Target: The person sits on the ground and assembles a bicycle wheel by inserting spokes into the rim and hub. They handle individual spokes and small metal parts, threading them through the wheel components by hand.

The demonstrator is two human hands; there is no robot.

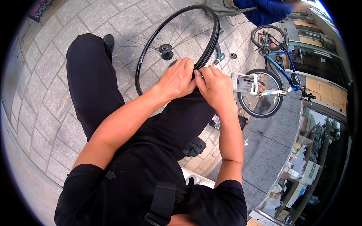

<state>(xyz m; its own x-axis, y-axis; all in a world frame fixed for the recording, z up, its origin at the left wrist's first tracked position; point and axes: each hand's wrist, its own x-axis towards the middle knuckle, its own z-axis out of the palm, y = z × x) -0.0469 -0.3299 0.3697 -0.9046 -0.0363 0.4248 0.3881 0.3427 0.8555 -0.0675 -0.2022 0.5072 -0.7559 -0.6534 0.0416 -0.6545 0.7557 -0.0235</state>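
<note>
A bicycle wheel (141, 56) with a black rim, thin spokes and a black hub (166, 51) leans upright in front of me, its near edge by my thigh. My left hand (178, 78) is closed on the near edge of the wheel, fingers curled over the rim. Right beside it, my right hand (215, 86) pinches the same black edge, with thumb and fingers pressed together. The two hands almost touch. My fingers hide the part of the edge between them, so I cannot tell whether tyre or rim is gripped.
A teal-and-black power tool (219, 57) and a small round metal part (233, 55) lie beyond the wheel. To the right stand a white plastic basket (245, 83) of tools and a blue bicycle (288, 64). Someone in blue (264, 11) is at the top, beside a grey bag (220, 6).
</note>
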